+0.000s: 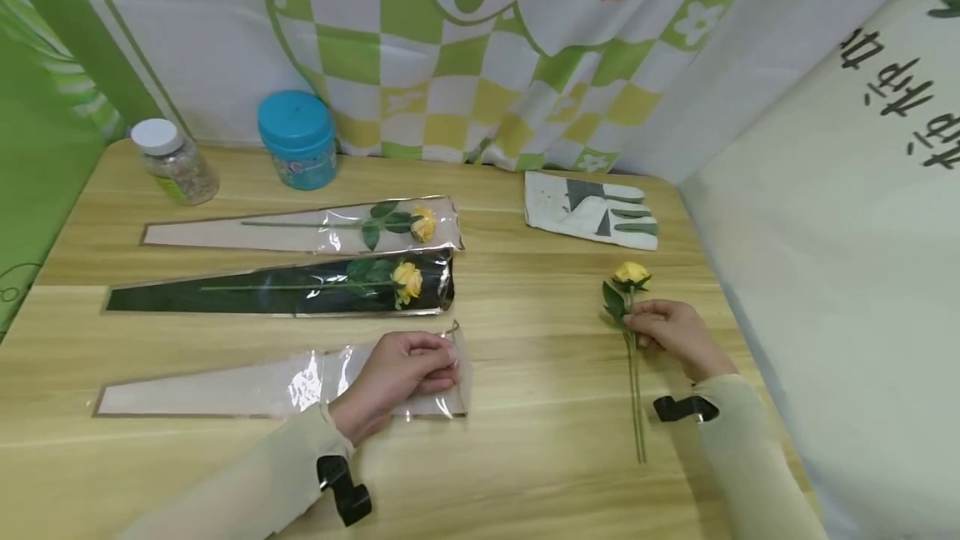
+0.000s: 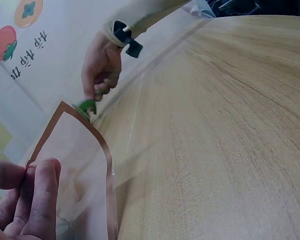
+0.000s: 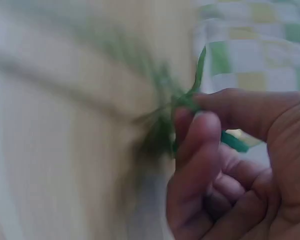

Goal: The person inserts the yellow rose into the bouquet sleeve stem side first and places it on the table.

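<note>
At the front of the table, my left hand (image 1: 401, 373) pinches the open end of a pale flower sleeve (image 1: 217, 392) with a brown border. The left wrist view shows thumb and fingers on the edge of this wrapping sleeve (image 2: 87, 165), which stands raised. On the right, my right hand (image 1: 675, 336) pinches a yellow artificial-looking rose (image 1: 632, 273) by its stem, just under the bloom, beside a leaf. Two thin lines run down below the fingers; whether one is a shadow I cannot tell. Up close, the green stem (image 3: 182, 102) sits between thumb and forefinger, its lower part blurred.
Behind the left hand lie a black sleeve (image 1: 247, 294) and a pale sleeve (image 1: 202, 234), each with one yellow rose. A white-lidded jar (image 1: 180, 165), a blue tub (image 1: 300, 140) and a white-and-grey glove (image 1: 577, 211) are at the back. A wall (image 1: 832, 273) borders the right side.
</note>
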The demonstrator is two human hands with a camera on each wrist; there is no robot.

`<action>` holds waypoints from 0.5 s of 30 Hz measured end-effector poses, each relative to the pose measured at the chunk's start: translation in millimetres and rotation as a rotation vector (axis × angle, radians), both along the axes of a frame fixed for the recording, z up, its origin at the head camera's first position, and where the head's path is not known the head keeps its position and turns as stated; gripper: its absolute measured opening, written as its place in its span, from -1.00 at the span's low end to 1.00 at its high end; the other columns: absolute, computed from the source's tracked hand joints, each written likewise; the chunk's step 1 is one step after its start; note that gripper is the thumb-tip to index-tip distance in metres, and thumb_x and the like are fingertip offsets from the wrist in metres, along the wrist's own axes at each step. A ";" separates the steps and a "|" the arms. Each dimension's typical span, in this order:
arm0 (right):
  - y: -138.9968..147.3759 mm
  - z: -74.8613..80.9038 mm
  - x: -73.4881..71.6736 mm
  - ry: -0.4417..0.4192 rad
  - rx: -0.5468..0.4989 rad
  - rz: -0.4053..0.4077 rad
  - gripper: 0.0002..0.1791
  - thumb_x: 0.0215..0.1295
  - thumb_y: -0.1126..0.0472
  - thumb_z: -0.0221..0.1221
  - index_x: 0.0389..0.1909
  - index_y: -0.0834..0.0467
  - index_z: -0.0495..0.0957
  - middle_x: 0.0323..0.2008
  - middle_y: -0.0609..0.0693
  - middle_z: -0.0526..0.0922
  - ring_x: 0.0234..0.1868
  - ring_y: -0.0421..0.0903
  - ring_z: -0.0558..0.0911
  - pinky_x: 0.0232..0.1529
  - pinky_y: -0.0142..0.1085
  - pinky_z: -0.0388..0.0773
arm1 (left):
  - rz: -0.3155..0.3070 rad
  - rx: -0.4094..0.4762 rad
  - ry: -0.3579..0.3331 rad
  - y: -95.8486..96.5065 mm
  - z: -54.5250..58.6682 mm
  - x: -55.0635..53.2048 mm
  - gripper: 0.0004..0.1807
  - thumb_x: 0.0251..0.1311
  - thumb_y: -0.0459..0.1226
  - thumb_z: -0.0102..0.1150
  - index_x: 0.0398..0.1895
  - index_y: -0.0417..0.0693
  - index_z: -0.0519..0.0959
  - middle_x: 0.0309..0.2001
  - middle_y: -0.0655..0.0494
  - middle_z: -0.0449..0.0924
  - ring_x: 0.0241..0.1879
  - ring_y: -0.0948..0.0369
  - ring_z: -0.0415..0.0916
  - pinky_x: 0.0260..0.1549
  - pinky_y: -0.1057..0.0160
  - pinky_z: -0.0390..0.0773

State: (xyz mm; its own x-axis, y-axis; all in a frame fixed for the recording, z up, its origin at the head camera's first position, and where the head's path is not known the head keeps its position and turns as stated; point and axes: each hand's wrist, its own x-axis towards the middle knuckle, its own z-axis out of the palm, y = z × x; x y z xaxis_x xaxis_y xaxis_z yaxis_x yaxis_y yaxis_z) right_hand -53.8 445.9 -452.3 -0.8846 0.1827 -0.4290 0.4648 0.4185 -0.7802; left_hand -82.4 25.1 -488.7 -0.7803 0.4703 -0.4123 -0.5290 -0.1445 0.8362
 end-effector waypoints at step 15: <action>-112.5 27.3 15.9 0.629 -0.691 -0.304 -0.96 0.40 0.38 0.25 -0.23 0.30 0.59 -0.31 0.08 0.70 -0.34 -0.08 0.72 -0.44 -0.41 0.66 | -0.021 0.028 -0.030 5.0 -0.1 0.3 -0.83 0.30 -0.46 0.26 -0.11 -0.42 0.63 -0.32 -0.16 0.71 -0.33 0.12 0.72 -0.23 0.26 0.76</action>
